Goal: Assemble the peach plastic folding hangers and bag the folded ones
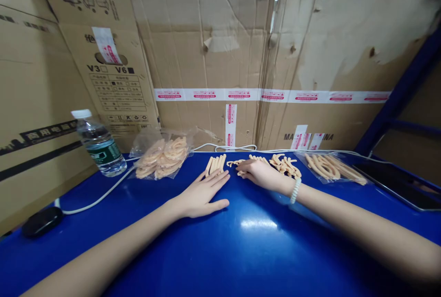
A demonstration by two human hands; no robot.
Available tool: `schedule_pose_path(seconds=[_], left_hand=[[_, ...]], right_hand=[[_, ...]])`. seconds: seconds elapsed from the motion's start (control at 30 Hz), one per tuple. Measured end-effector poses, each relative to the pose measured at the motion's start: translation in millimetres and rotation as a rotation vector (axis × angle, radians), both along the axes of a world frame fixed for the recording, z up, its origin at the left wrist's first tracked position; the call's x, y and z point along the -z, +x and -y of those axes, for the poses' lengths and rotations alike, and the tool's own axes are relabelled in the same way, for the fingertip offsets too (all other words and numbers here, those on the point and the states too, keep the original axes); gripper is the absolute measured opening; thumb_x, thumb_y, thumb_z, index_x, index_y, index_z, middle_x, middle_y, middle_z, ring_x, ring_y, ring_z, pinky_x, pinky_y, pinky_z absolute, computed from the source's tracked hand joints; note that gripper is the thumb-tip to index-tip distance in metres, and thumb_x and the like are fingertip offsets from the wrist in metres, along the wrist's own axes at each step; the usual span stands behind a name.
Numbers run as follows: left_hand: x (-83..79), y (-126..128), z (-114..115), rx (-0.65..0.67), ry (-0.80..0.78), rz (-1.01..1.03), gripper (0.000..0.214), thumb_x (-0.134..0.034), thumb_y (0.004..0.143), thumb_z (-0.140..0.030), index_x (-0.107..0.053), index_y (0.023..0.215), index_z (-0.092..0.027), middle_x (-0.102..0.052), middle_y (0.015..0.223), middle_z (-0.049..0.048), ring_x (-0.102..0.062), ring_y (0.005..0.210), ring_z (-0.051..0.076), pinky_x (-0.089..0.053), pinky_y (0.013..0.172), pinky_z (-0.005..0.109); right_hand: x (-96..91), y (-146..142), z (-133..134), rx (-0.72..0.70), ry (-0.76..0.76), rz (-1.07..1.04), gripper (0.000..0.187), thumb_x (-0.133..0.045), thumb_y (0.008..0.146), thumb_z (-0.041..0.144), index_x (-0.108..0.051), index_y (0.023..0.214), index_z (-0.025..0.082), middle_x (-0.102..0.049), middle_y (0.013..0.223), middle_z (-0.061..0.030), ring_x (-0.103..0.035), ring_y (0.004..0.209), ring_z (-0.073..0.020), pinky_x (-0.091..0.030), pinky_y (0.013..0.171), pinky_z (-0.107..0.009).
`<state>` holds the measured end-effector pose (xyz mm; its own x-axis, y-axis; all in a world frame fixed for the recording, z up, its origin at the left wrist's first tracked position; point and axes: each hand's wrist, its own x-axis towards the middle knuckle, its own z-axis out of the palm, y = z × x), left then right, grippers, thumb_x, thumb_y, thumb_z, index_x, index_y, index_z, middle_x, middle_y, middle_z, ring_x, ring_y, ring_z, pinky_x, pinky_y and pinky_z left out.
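My left hand [201, 197] lies flat with fingers spread, its fingertips over the near ends of a row of straight pale-tan sticks [216, 163]. To its right, my right hand [260, 174], with a beaded band at the wrist, has its fingers drawn together low at the table. Small curled pale pieces [233, 163] lie by those fingertips; whatever they pinch is hidden. Behind the right hand another row of short sticks [259, 157] is partly covered. Beside it sits a loose heap of bent pale pieces [285, 165].
On the blue table [220, 251] a clear bag of coiled pale strips [161, 157] stands left, near a water bottle [99, 145]. Another bag of long strips [332, 168] and a dark phone-like slab [396, 187] lie right. A white cable [99, 203] leads to a black device [42, 221]. Cardboard [206, 67] walls the back.
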<state>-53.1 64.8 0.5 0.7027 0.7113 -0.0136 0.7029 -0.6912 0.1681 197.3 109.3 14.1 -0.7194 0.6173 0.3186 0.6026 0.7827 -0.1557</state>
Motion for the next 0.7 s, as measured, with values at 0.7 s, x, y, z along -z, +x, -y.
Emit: schedule_pose_path(seconds=[0.7], left_hand=[[4.7,-5,-6,-0.012,0.053,0.018,0.073,-0.033,0.095,-0.065,-0.02,0.155,-0.026,-0.018,0.16,0.0079,-0.016,0.148,0.029,-0.012,0.119,0.055]], right_hand=[[28.8,47,24,0.265,-0.03,0.116,0.083,-0.028,0.097,0.064,-0.03,0.15,0.001,-0.024,0.156,-0.0217,-0.021,0.145,-0.0328,-0.024,0.119,-0.048]])
